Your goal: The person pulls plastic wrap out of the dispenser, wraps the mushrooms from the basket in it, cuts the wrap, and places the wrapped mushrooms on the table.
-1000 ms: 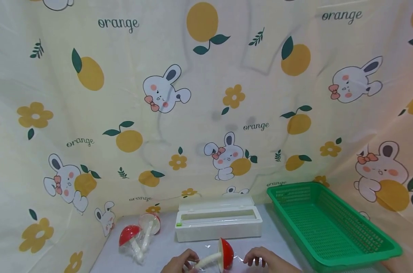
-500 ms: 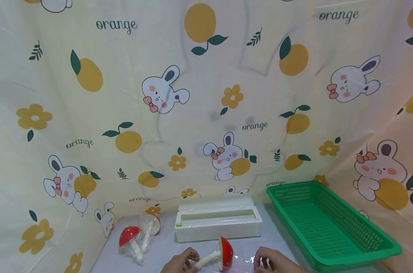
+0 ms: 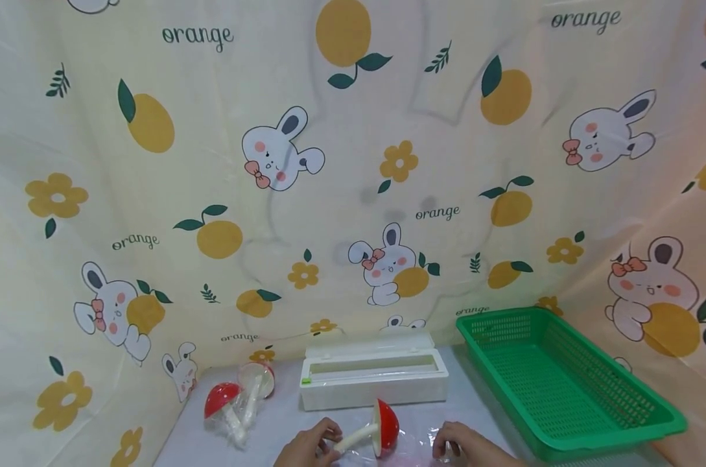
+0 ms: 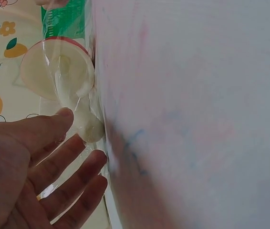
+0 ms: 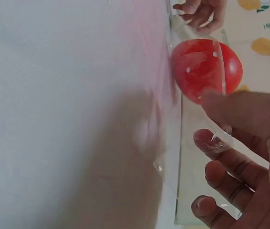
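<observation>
A toy mushroom (image 3: 385, 428) with a red cap and white stem lies tilted at the front of the table, its stem pointing left. Clear plastic film (image 3: 412, 447) covers it and spreads to its right. My left hand (image 3: 310, 444) has thumb and forefinger tips right at the stem end; I cannot tell whether they pinch it. The other left fingers (image 4: 75, 191) reach down towards the table. Right of the cap, my right hand (image 3: 466, 444) pinches the film's edge, which crinkles at the forefinger in the right wrist view. That thumb overlaps the red cap (image 5: 204, 67) there.
Behind the mushroom stands a long white box (image 3: 375, 392) with its lid raised. Two film-wrapped toy mushrooms, the nearer one (image 3: 223, 401) and the farther one (image 3: 259, 383), lie at the left. A green basket (image 3: 612, 447) is on the right. A printed cloth (image 3: 353, 194) hangs behind.
My right hand has shifted a little to the right, away from the mushroom, and the film now stretches farther that way. My left hand stays by the stem end.
</observation>
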Motion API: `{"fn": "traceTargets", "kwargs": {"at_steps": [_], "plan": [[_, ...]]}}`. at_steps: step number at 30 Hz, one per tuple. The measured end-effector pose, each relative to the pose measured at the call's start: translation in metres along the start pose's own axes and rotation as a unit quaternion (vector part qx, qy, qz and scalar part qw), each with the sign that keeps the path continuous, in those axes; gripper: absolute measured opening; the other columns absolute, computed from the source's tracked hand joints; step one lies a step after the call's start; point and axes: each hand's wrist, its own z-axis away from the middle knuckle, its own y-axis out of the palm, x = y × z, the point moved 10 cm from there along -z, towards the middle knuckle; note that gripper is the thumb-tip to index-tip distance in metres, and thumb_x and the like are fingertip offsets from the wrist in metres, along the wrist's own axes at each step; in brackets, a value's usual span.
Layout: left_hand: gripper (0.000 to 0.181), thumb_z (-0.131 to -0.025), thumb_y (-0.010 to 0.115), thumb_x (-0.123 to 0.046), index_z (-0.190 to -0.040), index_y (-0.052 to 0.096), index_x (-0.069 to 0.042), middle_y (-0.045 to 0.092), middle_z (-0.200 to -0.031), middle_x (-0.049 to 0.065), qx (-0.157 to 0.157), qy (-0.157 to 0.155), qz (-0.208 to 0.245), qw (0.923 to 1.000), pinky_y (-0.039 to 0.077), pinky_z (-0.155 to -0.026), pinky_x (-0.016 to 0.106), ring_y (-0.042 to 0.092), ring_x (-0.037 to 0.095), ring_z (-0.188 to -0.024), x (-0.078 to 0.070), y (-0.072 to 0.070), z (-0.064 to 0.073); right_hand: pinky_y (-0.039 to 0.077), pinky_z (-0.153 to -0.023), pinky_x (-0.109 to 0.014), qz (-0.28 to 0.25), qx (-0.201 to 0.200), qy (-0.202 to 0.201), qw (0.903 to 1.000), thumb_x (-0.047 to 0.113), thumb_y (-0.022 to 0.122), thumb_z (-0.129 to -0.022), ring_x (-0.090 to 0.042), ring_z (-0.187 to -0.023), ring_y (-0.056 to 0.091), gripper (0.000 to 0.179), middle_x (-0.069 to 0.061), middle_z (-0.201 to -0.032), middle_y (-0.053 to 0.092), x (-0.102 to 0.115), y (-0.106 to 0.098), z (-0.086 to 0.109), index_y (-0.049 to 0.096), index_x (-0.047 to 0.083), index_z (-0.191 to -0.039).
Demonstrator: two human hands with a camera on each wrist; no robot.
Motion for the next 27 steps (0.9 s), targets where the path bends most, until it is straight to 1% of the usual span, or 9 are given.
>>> {"fn": "traceTargets", "kwargs": {"at_steps": [1, 4, 7, 11, 13, 15, 20, 24, 27], "plan": [[0.027, -0.096, 0.082, -0.039, -0.116, 0.064, -0.033, 0.077, -0.116, -0.01, 0.0, 0.001, -0.001, 1.0, 0.056, -0.069, 0.035, 0.066, 0.002, -0.083, 0.002, 0.0, -0.002, 0.045, -0.073, -0.024, 0.002, -0.005, -0.006, 1.0, 0.016, 0.076, -0.1, -0.006, -0.088, 0.054, 0.006, 0.01, -0.1, 0.065, 0.0, -0.001, 0.0, 0.07, 0.015, -0.103], [0.028, -0.094, 0.084, -0.037, -0.114, 0.065, -0.035, 0.077, -0.114, -0.013, -0.001, 0.0, 0.006, 1.0, 0.056, -0.069, 0.035, 0.066, 0.002, -0.083, 0.002, -0.001, -0.006, 0.047, -0.071, -0.022, 0.005, -0.026, 0.011, 0.9996, 0.017, 0.073, -0.103, -0.005, -0.084, 0.055, 0.005, 0.01, -0.096, 0.065, 0.0, -0.007, -0.001, 0.069, 0.015, -0.101], [0.028, -0.096, 0.082, -0.036, -0.117, 0.064, -0.033, 0.077, -0.113, -0.013, -0.008, 0.002, -0.004, 1.0, 0.055, -0.069, 0.034, 0.066, 0.001, -0.083, -0.009, -0.005, -0.002, 0.05, -0.072, -0.022, 0.011, -0.056, 0.02, 0.9982, 0.02, 0.072, -0.104, -0.006, -0.083, 0.057, 0.008, 0.008, -0.096, 0.066, 0.007, -0.017, -0.004, 0.069, 0.013, -0.104], [0.034, -0.097, 0.081, -0.028, -0.122, 0.059, -0.027, 0.078, -0.11, -0.008, -0.018, 0.003, -0.022, 0.9996, 0.056, -0.07, 0.038, 0.068, 0.005, -0.085, -0.04, -0.014, 0.012, 0.05, -0.069, -0.022, 0.062, -0.119, -0.038, 0.9903, 0.02, 0.073, -0.104, -0.005, -0.081, 0.055, 0.004, 0.011, -0.095, 0.063, 0.03, -0.032, -0.012, 0.07, 0.017, -0.103], [0.035, -0.095, 0.082, -0.024, -0.12, 0.057, -0.024, 0.078, -0.106, -0.006, -0.022, 0.005, -0.029, 0.9993, 0.056, -0.069, 0.04, 0.069, 0.008, -0.084, -0.055, -0.019, 0.019, 0.05, -0.067, -0.023, 0.091, -0.158, -0.067, 0.981, 0.02, 0.075, -0.103, -0.007, -0.081, 0.055, 0.005, 0.013, -0.094, 0.061, 0.039, -0.037, -0.015, 0.071, 0.02, -0.1], [0.032, -0.095, 0.082, -0.018, -0.115, 0.057, -0.021, 0.078, -0.102, -0.003, -0.026, 0.007, -0.037, 0.9989, 0.057, -0.069, 0.043, 0.069, 0.011, -0.082, -0.068, -0.021, 0.024, 0.05, -0.067, -0.025, 0.115, -0.193, -0.078, 0.9712, 0.022, 0.077, -0.101, -0.007, -0.081, 0.054, 0.006, 0.014, -0.094, 0.058, 0.044, -0.041, -0.019, 0.073, 0.022, -0.097], [0.022, -0.096, 0.08, -0.017, -0.106, 0.061, -0.021, 0.075, -0.1, -0.004, -0.021, -0.002, -0.074, 0.997, 0.056, -0.069, 0.04, 0.066, 0.007, -0.079, -0.076, -0.02, 0.027, 0.048, -0.069, -0.025, 0.133, -0.241, -0.036, 0.9608, 0.027, 0.08, -0.098, -0.002, -0.081, 0.05, 0.009, 0.014, -0.091, 0.056, 0.039, -0.043, -0.036, 0.074, 0.022, -0.095], [0.022, -0.095, 0.082, -0.017, -0.106, 0.064, -0.021, 0.073, -0.096, -0.007, -0.029, -0.003, -0.085, 0.996, 0.055, -0.068, 0.036, 0.064, 0.006, -0.076, -0.077, -0.018, 0.025, 0.042, -0.064, -0.023, 0.138, -0.268, -0.013, 0.9536, 0.017, 0.083, -0.095, -0.006, -0.075, 0.046, 0.011, 0.011, -0.081, 0.052, 0.036, -0.041, -0.051, 0.073, 0.02, -0.092], [0.021, -0.095, 0.082, -0.018, -0.105, 0.065, -0.023, 0.072, -0.093, -0.009, -0.032, -0.015, -0.095, 0.9948, 0.054, -0.067, 0.035, 0.062, 0.005, -0.074, -0.076, -0.016, 0.024, 0.039, -0.06, -0.023, 0.141, -0.275, 0.005, 0.9509, 0.012, 0.084, -0.094, -0.005, -0.07, 0.045, 0.016, 0.011, -0.077, 0.05, 0.034, -0.035, -0.06, 0.072, 0.021, -0.09]]}}
